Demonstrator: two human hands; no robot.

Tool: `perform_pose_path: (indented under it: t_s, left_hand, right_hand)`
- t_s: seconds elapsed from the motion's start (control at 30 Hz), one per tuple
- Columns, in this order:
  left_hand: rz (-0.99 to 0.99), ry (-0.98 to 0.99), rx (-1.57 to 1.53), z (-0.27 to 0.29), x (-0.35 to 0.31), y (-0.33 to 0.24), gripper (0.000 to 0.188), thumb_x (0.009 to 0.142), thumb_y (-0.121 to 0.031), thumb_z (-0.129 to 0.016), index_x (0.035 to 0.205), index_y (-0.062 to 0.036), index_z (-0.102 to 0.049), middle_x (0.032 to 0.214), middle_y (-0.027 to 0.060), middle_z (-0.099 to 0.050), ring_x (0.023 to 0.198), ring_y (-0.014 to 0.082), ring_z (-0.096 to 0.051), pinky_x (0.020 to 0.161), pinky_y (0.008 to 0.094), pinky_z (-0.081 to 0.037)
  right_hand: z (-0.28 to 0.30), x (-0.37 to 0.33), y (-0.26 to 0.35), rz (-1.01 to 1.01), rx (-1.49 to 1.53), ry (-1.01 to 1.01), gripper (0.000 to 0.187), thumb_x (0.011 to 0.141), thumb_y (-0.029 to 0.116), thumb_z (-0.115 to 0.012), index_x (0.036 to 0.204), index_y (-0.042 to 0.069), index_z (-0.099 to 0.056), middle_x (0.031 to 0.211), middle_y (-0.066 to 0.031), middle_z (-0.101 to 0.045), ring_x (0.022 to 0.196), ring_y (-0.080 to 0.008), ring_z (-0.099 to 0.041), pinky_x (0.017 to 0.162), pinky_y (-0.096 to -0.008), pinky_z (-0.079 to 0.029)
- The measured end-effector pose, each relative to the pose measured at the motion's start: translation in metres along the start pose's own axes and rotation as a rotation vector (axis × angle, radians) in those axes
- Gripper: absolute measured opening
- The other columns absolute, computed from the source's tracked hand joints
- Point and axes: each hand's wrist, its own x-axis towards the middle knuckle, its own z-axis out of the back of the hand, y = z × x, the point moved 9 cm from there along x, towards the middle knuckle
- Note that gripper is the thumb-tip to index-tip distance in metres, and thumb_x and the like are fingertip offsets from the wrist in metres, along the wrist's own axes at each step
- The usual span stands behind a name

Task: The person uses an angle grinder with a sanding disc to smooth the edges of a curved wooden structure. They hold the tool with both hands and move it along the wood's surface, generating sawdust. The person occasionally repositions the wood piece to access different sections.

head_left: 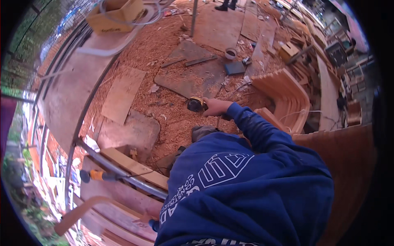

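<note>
Neither of my hands shows in the head view. Filling the lower middle is a bent co-worker's back in a blue printed sweatshirt (262,184), very close to me. A grey rounded shape (201,132), perhaps a cap, pokes out beyond the collar. The co-worker's right hand (216,107) reaches out over the floor, closed on a small yellow and black tool (196,105); its exact kind is unclear. Lower left, the co-worker's other hand (144,218) lies by a curved wooden piece (88,207). Most of that arm is hidden under the torso.
Wood shavings (174,117) and plywood sheets (124,95) cover the floor. A corded yellow-orange power tool (100,175) lies by a metal pipe (123,174) at left. Stacked curved wood panels (289,100) stand right. A cardboard box (113,18) sits upper left; another person's shoes (225,7) show far off.
</note>
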Motion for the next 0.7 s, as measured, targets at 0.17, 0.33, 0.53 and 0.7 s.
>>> perform_pose_path:
  t_s: [0.17,0.33,0.53,0.7]
  left_hand:
    - [-0.185,-0.042,-0.534,-0.011,-0.052,-0.142,0.084,0.081,-0.026,-0.082,0.152,-0.0095,-0.04,0.131,0.0295,-0.055,0.117,0.0408,-0.058,0.104,0.051,-0.048]
    - [-0.466,0.685,-0.549,-0.058,-0.176,-0.378,0.091,0.086,-0.029,-0.077,0.152,0.0076,-0.027,0.133,0.0312,-0.054,0.119,0.0412,-0.055,0.106,0.0474,-0.044]
    - [-1.007,1.166,-0.4,-0.118,-0.289,-0.542,0.085,0.088,-0.031,-0.074,0.149,0.0058,-0.026,0.136,0.0283,-0.05,0.121,0.0373,-0.053,0.105,0.0454,-0.043]
    - [-1.209,1.335,-0.162,-0.181,-0.342,-0.65,0.07,0.091,-0.03,-0.071,0.141,0.0055,-0.036,0.127,0.0243,-0.055,0.112,0.0333,-0.055,0.099,0.043,-0.045]
  right_hand:
    - [0.041,-0.013,-0.086,-0.085,0.188,-0.104,0.092,0.083,0.035,-0.073,0.151,-0.005,-0.026,0.113,-0.029,-0.065,0.105,-0.0387,-0.066,0.089,-0.0434,-0.052]
    - [0.095,-0.057,-0.149,-0.081,0.604,-0.211,0.067,0.093,0.024,-0.066,0.147,0.0,-0.035,0.091,-0.0095,-0.061,0.08,-0.018,-0.061,0.072,-0.034,-0.051]
    - [0.206,-0.13,-0.199,0.186,0.865,-0.681,0.042,0.095,0.014,-0.065,0.13,-0.002,-0.05,0.091,-0.0051,-0.061,0.081,-0.0133,-0.058,0.072,-0.0312,-0.05]
    - [0.281,-0.207,-0.274,0.137,0.928,-1.208,0.027,0.095,0.008,-0.064,0.12,-0.002,-0.058,0.09,-0.0006,-0.061,0.079,-0.0107,-0.057,0.073,-0.029,-0.05]
